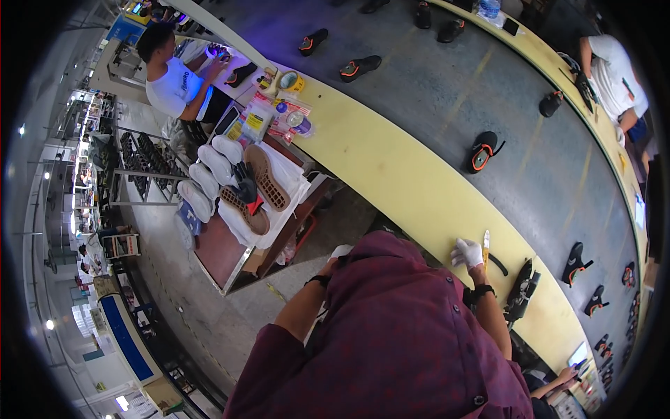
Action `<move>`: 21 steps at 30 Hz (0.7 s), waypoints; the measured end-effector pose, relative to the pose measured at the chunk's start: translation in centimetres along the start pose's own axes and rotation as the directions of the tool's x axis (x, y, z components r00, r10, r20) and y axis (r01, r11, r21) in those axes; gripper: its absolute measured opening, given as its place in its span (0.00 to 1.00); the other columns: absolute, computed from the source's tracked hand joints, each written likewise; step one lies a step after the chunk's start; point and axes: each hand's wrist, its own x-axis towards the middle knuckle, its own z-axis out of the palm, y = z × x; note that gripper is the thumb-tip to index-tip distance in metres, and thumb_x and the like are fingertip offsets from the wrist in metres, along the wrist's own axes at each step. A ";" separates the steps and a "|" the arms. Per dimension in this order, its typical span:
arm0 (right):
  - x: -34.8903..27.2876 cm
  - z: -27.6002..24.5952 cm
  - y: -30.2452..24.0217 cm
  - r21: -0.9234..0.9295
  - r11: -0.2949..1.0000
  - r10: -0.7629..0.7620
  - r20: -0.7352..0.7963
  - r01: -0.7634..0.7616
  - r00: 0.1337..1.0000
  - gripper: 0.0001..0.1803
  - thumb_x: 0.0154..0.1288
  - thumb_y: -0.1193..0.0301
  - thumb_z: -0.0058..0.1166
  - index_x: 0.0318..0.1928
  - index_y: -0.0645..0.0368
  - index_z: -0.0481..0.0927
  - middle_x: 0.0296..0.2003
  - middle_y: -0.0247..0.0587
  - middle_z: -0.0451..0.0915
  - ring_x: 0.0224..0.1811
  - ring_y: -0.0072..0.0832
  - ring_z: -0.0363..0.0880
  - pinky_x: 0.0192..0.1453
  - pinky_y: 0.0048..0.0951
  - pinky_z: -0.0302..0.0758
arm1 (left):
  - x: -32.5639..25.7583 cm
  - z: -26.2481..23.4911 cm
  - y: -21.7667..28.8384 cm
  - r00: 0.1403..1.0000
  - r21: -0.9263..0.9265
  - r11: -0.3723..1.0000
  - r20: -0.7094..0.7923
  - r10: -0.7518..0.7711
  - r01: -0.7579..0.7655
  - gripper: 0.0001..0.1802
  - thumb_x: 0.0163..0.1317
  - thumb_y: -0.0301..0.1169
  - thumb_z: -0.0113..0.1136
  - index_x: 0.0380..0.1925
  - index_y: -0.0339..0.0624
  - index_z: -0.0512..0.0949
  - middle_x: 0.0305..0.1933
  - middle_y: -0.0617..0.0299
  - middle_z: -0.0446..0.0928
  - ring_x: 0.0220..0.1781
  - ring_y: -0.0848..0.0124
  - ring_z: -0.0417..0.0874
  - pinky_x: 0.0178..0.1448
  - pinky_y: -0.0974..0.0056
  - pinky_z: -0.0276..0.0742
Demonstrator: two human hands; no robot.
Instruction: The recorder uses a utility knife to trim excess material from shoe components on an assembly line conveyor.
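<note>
Far up and to the left of the right hand [468, 252], a small side table [222, 253] carries a white cloth on which two brown shoe soles [266, 177] lie tread up, with a pair of dark gloves [245, 183] and a red-tipped tool between them, and a row of white soles [209, 166] stands just left of those. Beyond the table, further from the hand, a cluster of flat packets [289, 119] with yellow and pink labels lies on the pale yellow ledge [391, 174], beside a round white tub [287, 81] with a yellow base; what the tub holds cannot be told. Under the table an open cardboard box [255, 262] shows, its contents hidden. The right hand, in a white glove, is closed around the handle of a thin yellow-tipped tool [486, 248] that points up and away from the person, and it rests on the yellow ledge at the edge of the grey conveyor belt [488, 91]. Just right of this hand a black shoe upper [522, 290] lies on the ledge, and a curved black strip [497, 264] lies between the two. Black shoes with orange trim [482, 151] sit spaced along the belt above the hand. The left hand [340, 252] is mostly hidden behind the maroon sleeve [398, 328]; only a bit of white glove shows, so its grip cannot be told.
</note>
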 end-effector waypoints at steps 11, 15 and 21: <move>-1.1 -0.2 -0.4 0.049 0.999 -0.015 -0.054 0.018 0.998 0.21 0.80 0.59 0.59 0.46 0.70 0.82 0.27 0.49 0.86 0.16 0.38 0.84 0.18 0.37 0.80 | -1.3 1.1 0.2 0.998 -0.257 0.966 -0.056 0.019 -0.033 0.16 0.76 0.39 0.55 0.52 0.45 0.85 0.54 0.44 0.88 0.56 0.40 0.88 0.61 0.43 0.84; -0.9 -0.3 -0.1 0.065 0.998 -0.015 -0.049 0.018 0.999 0.21 0.81 0.59 0.59 0.46 0.69 0.82 0.27 0.48 0.86 0.17 0.38 0.84 0.18 0.36 0.80 | -1.1 1.0 0.3 0.997 -0.339 0.939 -0.069 0.025 -0.047 0.16 0.76 0.40 0.55 0.53 0.45 0.85 0.55 0.45 0.88 0.57 0.40 0.88 0.61 0.44 0.84; -0.7 -0.4 0.3 0.088 0.996 -0.014 -0.086 0.021 0.996 0.21 0.82 0.59 0.58 0.47 0.69 0.82 0.27 0.48 0.86 0.17 0.36 0.84 0.18 0.35 0.79 | -1.6 0.7 -0.7 0.999 -0.458 0.888 -0.045 0.030 -0.048 0.17 0.76 0.40 0.55 0.54 0.46 0.86 0.56 0.45 0.88 0.57 0.40 0.89 0.61 0.44 0.84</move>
